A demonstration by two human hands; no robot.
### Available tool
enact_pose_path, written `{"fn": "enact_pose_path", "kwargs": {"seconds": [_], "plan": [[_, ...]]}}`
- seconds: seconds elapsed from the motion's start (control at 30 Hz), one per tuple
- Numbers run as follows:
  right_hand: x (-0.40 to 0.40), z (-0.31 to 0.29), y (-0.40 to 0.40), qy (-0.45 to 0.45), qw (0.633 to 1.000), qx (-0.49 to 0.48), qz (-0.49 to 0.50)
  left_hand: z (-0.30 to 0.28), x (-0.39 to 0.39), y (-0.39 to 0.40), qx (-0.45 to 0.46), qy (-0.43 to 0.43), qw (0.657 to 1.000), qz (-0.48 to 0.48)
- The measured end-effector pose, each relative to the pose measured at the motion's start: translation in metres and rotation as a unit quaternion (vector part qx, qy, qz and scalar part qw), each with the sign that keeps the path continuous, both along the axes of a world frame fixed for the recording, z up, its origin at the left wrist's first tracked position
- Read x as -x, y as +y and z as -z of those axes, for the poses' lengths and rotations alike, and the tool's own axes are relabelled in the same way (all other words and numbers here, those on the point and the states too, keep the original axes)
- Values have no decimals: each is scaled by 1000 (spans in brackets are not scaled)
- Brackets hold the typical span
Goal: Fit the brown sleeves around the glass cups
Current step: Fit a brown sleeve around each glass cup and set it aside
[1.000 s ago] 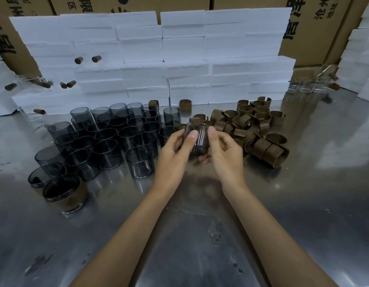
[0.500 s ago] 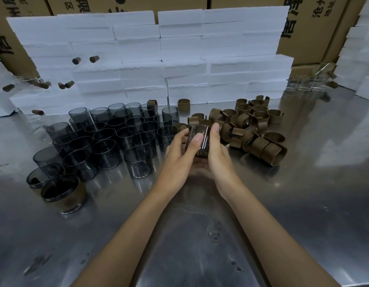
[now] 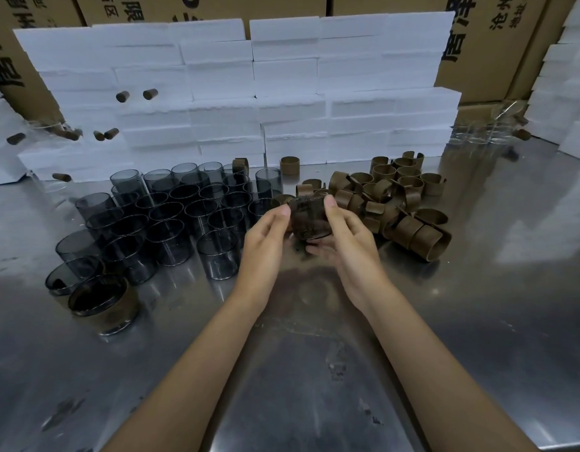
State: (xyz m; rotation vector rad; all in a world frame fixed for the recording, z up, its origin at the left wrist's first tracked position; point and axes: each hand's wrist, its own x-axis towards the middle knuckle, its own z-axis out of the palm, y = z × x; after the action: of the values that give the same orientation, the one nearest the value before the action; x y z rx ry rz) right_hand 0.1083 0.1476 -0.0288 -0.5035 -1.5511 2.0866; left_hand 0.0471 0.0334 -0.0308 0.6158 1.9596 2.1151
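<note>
A steel table (image 3: 477, 321) fills the lower frame, with stacked white foam blocks (image 3: 282, 93) across the top. Grey glass cups (image 3: 171, 220) cluster at centre left; brown sleeves (image 3: 396, 203) pile at centre right. At centre, the left hand (image 3: 265, 246) and right hand (image 3: 350, 246) grip a sleeved cup (image 3: 309, 218) between them, above the table.

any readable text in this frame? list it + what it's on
"唐" in large black print, cropped by the frame edge: cardboard box at far left.
"唐" and part of a second character, large and cropped: cardboard box at upper right.
Small black print on that box and on the top cartons: cropped, too blurred to read.
Nothing on the foam blocks, cups or sleeves.
</note>
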Motion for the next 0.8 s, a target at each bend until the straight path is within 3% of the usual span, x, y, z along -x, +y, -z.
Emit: {"fn": "enact_pose_path", "kwargs": {"seconds": [0.13,0.27,0.53,0.8], "plan": [[-1,2,2,24,990,96,-101,0,2,-1,-53,-38,998,7],[-1,1,4,52,976,155,-142,2,9,-2,-74,-40,996,25],[-2,1,7,70,977,77,-184,6,14,-4,-56,-45,995,72],[-2,3,-1,73,974,83,-197,1,11,-7,-71,-120,990,-14]]}}
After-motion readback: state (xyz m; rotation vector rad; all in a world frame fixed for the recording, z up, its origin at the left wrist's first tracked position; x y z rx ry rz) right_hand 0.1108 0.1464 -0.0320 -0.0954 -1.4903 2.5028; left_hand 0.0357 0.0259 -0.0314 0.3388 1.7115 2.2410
